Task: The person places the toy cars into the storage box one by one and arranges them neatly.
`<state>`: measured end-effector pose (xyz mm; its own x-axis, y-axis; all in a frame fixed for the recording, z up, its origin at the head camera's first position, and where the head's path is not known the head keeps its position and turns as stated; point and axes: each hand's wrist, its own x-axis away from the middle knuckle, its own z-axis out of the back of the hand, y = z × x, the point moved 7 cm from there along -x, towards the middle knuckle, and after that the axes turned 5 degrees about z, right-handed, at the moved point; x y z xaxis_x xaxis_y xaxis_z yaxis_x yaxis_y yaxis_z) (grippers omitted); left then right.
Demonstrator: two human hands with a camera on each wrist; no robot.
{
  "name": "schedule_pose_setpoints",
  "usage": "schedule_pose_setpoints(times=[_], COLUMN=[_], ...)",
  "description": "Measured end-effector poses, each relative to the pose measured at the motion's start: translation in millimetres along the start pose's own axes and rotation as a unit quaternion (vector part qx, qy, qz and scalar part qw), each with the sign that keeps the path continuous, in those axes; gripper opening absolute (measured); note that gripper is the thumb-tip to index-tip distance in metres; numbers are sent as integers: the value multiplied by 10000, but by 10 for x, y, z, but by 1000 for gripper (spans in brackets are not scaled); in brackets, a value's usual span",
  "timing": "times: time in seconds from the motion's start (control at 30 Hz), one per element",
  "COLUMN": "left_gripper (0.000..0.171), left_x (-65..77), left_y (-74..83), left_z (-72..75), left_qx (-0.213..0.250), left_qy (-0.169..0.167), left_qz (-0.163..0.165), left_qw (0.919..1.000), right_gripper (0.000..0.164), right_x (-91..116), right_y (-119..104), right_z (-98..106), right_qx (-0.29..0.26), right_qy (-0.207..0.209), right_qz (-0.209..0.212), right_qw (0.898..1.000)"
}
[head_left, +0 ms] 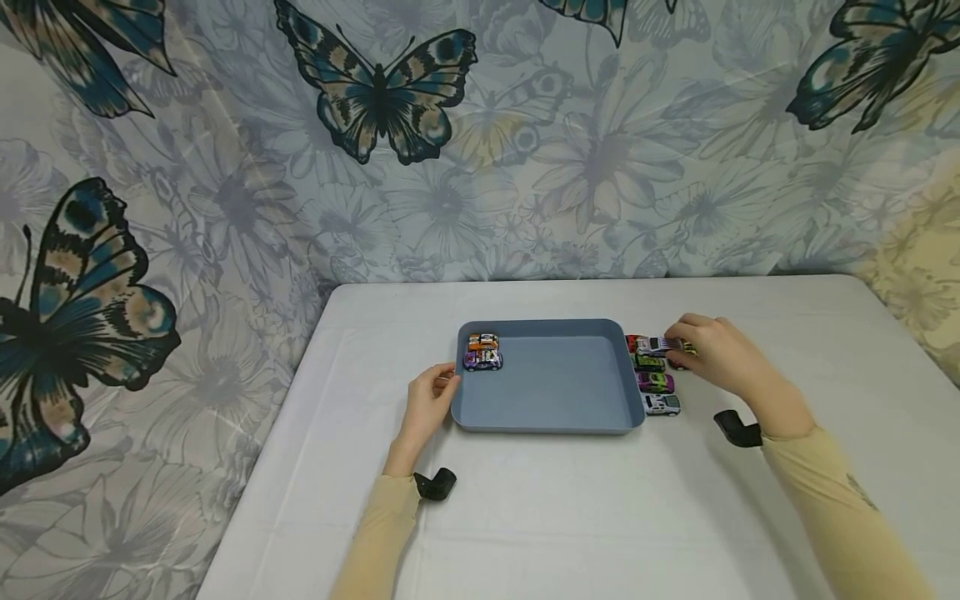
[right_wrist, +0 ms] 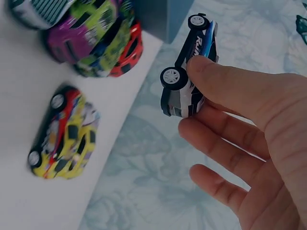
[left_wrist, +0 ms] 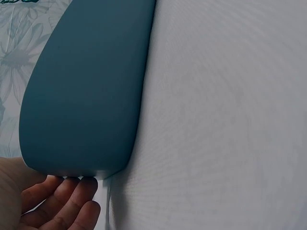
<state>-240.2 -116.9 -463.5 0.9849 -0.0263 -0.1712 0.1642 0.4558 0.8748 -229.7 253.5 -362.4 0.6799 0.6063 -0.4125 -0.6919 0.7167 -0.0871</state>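
Here, the left hand (head_left: 431,400) held the left edge of the blue tray (head_left: 555,379), while the right hand (head_left: 712,352) pinched a toy car (right_wrist: 196,45) above the desk (head_left: 540,517), near more cars (head_left: 656,382) beside the tray's right end.

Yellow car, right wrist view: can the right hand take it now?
Probably not yet: the right hand pinches a black-and-white car, though nothing covers the yellow car.
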Motion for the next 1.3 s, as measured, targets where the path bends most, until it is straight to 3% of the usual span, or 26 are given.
schedule_pose_setpoints(times=[0.4, 0.8, 1.3], left_gripper=[25, 26, 26], left_x=[-8, -1, -7], left_y=[5, 19, 22], left_z=[19, 12, 21], left_qx=[3, 22, 72], left_qy=[-13, -69, -4], left_qz=[-61, -18, -88], left_qw=[10000, 10000, 9999], right_gripper=[21, 18, 16], right_x=[-375, -605, -913], right_y=[-210, -384, -745], right_z=[-181, -457, -765], right_qx=[-256, -436, -444], right_qy=[-234, -521, -853], right_qz=[205, 156, 472], right_qw=[9992, 9976, 9942])
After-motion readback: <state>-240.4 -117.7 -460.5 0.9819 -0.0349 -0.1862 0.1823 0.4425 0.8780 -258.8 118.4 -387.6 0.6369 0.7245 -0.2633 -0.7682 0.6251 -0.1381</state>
